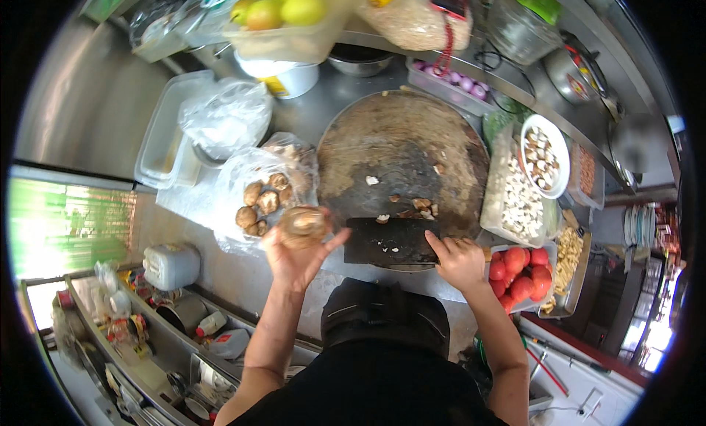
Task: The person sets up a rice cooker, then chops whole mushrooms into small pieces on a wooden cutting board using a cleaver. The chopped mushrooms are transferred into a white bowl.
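My left hand (295,258) holds a brown mushroom (302,227), blurred, with its pale stem side facing up. Several whole mushrooms (268,202) lie in an opened clear plastic bag (226,178) just beyond that hand. In my right hand (460,260) is a cleaver with a dark, broad blade (386,241), the index finger stretched along its spine end. The blade lies flat over the near edge of a round wooden chopping block (397,123), small white bits on it. Brown and white mushroom scraps (422,205) sit on the block beyond the blade.
Right of the block stand a tub of white diced pieces (521,205), a white bowl of cut mushrooms (543,175) and a container of red tomatoes (518,277). A shelf overhangs the back, bearing a plastic bin of fruit (287,40). Clear plastic tubs (165,134) stand at the left.
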{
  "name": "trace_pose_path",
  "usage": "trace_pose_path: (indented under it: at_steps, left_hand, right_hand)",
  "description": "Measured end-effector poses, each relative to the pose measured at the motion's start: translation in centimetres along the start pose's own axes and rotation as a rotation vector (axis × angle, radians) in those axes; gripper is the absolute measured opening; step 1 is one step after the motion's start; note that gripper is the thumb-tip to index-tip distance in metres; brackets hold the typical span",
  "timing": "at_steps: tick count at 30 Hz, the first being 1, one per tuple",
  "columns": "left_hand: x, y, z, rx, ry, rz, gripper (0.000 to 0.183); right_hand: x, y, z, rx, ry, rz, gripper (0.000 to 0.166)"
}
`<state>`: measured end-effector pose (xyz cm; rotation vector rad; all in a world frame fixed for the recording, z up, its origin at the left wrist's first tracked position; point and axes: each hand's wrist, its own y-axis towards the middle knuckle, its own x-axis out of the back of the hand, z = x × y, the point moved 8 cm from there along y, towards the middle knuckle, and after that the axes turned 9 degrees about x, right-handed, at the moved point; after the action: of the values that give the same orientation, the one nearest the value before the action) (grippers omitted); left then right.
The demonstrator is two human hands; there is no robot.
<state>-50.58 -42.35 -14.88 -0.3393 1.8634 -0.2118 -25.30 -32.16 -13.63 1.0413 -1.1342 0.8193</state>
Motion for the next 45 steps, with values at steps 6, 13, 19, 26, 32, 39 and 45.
trace_pose_path:
  at_steps: [6, 13, 19, 26, 32, 39, 45]
  left_hand:
    - [0.1, 9.9, 11.0, 0.574, 0.183, 0.16, 0.056]
    - [1.9, 12.9, 8.5, 0.33, 0.595, 0.075, 0.044]
    - [2.7, 5.5, 5.2, -0.152, 1.505, -0.143, 0.056]
    - [2.7, 3.5, 7.5, -0.366, 1.732, -0.297, 0.065]
    - [3.8, 3.5, 7.5, -0.317, 1.652, -0.326, 0.063]
    - [4.7, 3.4, 7.1, -0.313, 1.528, -0.35, 0.06]
    - [5.7, 3.2, 7.0, -0.291, 1.383, -0.366, 0.057]
  right_hand:
    - [1.2, -4.0, -1.2, -0.042, -0.073, 0.071, 0.044]
    - [0.2, -9.3, -0.7, -0.39, 0.209, 0.068, 0.053]
    - [-1.0, -9.6, 1.0, -1.005, 0.726, 0.069, 0.026]
    - [-2.5, -5.2, 2.2, -0.863, 0.818, 0.179, 0.032]
    - [-3.1, -3.5, 2.8, -0.74, 0.632, 0.254, 0.032]
    - [-6.5, -2.9, 2.5, -0.704, 0.658, 0.205, 0.035]
    - [-2.2, -2.9, 3.3, -0.681, 0.685, 0.29, 0.035]
